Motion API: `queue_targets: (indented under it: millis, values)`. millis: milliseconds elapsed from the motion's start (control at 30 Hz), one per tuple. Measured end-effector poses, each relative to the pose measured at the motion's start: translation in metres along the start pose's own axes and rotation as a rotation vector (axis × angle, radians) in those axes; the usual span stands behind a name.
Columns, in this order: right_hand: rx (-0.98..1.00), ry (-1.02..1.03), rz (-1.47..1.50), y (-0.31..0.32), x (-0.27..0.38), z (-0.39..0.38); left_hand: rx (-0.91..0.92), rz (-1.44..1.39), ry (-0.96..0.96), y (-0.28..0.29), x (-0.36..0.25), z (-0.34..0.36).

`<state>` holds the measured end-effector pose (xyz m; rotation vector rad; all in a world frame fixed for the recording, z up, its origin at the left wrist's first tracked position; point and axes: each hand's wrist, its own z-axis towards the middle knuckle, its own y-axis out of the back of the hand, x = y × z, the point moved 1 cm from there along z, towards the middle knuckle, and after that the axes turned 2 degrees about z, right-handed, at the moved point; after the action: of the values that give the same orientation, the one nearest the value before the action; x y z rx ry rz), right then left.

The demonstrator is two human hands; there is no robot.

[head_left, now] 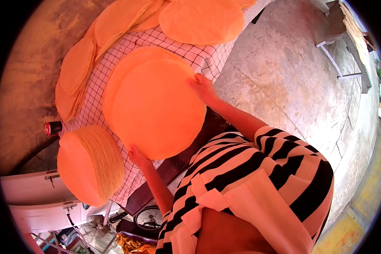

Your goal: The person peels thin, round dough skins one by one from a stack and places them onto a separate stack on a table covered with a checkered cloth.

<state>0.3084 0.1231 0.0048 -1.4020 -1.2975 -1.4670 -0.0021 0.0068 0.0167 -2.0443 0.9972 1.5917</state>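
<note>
Set apart, the left hand [140, 158] and right hand [204, 89] grip opposite edges of a broad, round, papery orange sheet [158, 103], probably light and fragile, best supported there.

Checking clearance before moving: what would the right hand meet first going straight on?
Most likely the large round sheet: the right hand is at its right edge, though depth is unclear.

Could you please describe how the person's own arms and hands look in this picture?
The left hand and right hand are bare, with no glove or bracelet visible. Both forearms are uncovered too, up to short sleeves in black and pale stripes; the reddish light makes the pale shade hard to tell.
</note>
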Motion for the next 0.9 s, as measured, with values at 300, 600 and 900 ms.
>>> queue_targets:
  millis: [300, 600, 900]
  values:
    - [-0.063, -0.001, 0.007, -0.003, -0.005, 0.0, -0.004, -0.001, -0.066, 0.0, 0.013, 0.004]
    - [-0.021, 0.098, -0.069, 0.001, -0.013, 0.009, -0.036, -0.003, -0.109, 0.007, 0.029, 0.013]
    - [0.056, -0.049, -0.178, 0.006, -0.013, 0.022, -0.138, -0.094, -0.089, -0.006, 0.019, 0.004]
